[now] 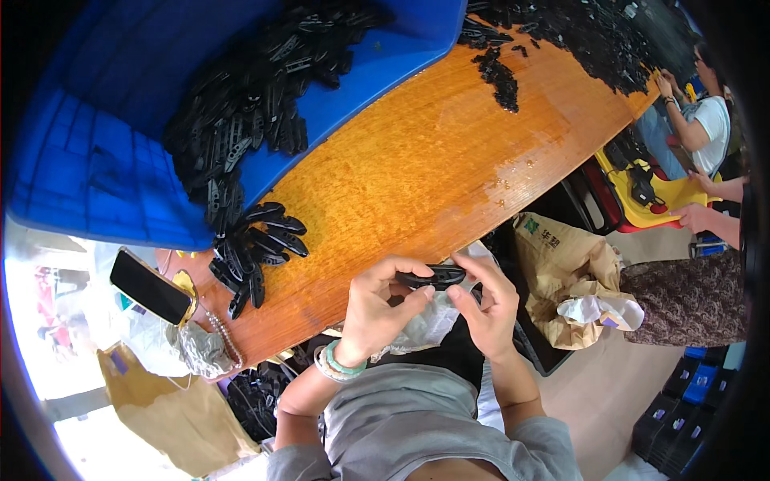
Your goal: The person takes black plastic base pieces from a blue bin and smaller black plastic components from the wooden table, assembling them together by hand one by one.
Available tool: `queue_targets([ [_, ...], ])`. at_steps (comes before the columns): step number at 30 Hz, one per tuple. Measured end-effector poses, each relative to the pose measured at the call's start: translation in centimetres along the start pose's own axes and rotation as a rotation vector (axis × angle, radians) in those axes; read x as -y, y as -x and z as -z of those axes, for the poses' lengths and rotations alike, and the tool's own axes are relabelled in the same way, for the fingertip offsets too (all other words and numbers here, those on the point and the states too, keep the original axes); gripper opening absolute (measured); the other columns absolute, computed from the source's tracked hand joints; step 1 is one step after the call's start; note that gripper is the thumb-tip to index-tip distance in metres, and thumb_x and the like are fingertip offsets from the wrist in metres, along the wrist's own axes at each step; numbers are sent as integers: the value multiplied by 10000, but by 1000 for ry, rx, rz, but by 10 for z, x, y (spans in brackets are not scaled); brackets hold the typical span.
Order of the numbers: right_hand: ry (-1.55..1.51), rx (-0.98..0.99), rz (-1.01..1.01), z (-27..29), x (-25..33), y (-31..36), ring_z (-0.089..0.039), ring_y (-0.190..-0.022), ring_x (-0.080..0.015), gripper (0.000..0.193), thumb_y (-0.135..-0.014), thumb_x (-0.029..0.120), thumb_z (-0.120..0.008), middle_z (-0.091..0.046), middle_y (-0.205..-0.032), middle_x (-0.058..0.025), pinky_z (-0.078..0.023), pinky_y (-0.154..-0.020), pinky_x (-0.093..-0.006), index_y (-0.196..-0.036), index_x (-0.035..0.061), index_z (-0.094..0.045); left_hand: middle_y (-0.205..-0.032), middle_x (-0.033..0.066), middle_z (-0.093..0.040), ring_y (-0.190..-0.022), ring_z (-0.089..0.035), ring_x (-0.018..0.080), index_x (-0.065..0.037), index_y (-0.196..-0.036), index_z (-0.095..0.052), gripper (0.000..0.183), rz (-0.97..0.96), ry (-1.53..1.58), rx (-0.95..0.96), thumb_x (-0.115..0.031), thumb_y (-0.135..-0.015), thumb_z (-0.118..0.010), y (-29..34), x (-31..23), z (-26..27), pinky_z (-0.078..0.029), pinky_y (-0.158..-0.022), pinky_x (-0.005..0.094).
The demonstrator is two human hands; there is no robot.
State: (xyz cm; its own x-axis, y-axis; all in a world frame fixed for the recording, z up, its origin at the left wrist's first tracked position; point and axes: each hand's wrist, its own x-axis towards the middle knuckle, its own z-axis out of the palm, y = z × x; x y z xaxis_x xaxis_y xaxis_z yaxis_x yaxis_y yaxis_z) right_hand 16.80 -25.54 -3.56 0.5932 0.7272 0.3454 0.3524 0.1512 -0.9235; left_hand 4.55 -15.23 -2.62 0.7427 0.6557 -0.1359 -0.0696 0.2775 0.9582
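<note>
Near the table's front edge, an elongated black plastic part [441, 276] with rounded ends is held level between both hands. My left hand [378, 303] pinches its left end between thumb and fingers. At the other end, my right hand [488, 309] grips the part with thumb and index finger. Fingertips cover portions of the part, so its underside is hidden. A small heap of similar black parts [261, 244] lies on the wooden table [385, 160], left of my hands. Many more black parts [241, 128] spill from a blue bin [104, 168].
A phone [151, 286] leans beside a beaded string [224, 337] at the table's left end. Small black pieces [577, 40] cover the far end. Brown paper bags [553, 264] stand right of the table. Another person [706, 124] sits at far right, near a yellow tray [670, 192].
</note>
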Motion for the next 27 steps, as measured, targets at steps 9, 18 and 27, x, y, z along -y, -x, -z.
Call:
queue_targets([
  [9,-207,232,-399,14,-20,5,-572,-626,-117,221,-728,-11,-671,-596,-743,-86,-429,-578,-230,-942,-38,-620,-973,118,-622,-870,-617,175,34,-1026,-581,265,-166,-463,23,5,-771,-645,1,-12,23,-519,-701,262],
  [18,16,583,-320,-1,-32,5,-599,-685,-151,252,-732,30,-683,-619,-761,-85,-466,-640,-259,-973,-13,-626,-913,137,-514,-885,-512,303,17,-872,-591,203,-346,-1718,-456,49,-681,-533,-44,-37,159,-464,-740,389],
  [27,140,292,-264,37,-49,-50,-528,-517,-75,96,-792,72,-638,-628,-672,-61,-400,-473,-209,-845,-5,-659,-929,168,-546,-872,-518,338,15,-752,-523,96,-560,-1588,-489,34,-664,-557,-51,-37,168,-436,-772,395],
])
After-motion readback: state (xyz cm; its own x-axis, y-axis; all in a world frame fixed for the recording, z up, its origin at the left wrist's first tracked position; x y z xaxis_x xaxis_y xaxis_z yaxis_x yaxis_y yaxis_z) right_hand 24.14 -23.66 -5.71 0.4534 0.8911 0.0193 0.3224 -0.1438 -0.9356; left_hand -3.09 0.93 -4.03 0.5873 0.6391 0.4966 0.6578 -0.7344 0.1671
